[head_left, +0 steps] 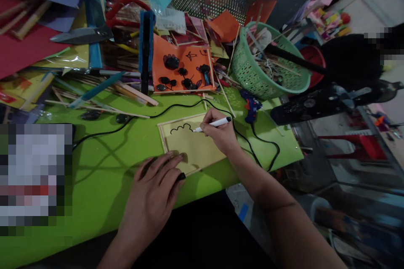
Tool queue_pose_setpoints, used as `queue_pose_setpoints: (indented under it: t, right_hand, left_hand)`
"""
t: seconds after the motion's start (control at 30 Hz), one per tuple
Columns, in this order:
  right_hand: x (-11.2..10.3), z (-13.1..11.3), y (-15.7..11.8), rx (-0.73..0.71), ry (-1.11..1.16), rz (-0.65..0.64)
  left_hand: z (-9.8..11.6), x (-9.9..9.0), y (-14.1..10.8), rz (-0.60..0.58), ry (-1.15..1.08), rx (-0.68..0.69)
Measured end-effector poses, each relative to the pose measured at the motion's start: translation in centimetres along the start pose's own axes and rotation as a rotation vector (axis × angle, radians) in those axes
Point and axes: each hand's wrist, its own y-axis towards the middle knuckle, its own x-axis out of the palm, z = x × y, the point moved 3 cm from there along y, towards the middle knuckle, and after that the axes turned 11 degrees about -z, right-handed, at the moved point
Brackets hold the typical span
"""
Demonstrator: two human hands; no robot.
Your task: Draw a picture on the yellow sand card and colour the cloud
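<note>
My right hand point(219, 130) is closed round a white marker point(219, 122), whose tip touches a yellow sheet point(198, 151) framed with thin wooden sticks. A wavy black line point(181, 127) runs along the upper part of the sheet, ending at the tip. My left hand point(159, 180) rests at the sheet's lower left corner, its fingertips on the edge. A small black object point(181, 176), perhaps the marker's cap, shows by its thumb and index finger; how it is held is unclear.
Behind the sheet lie an orange card with black stones point(183, 69), a green basket point(268, 80), a blue glue gun point(251, 107) and scissors point(82, 35). A black cable point(176, 105) loops round the sheet. A blurred-out object point(34, 172) is at the left.
</note>
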Motion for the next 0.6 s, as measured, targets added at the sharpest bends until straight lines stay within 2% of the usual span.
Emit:
queue_pose_setpoints:
  t: [0.6]
  right_hand:
    - [-0.07,-0.3,-0.13,0.002,-0.003,-0.013]
  left_hand:
    - [0.13,0.1,0.03,-0.008,0.03,0.027]
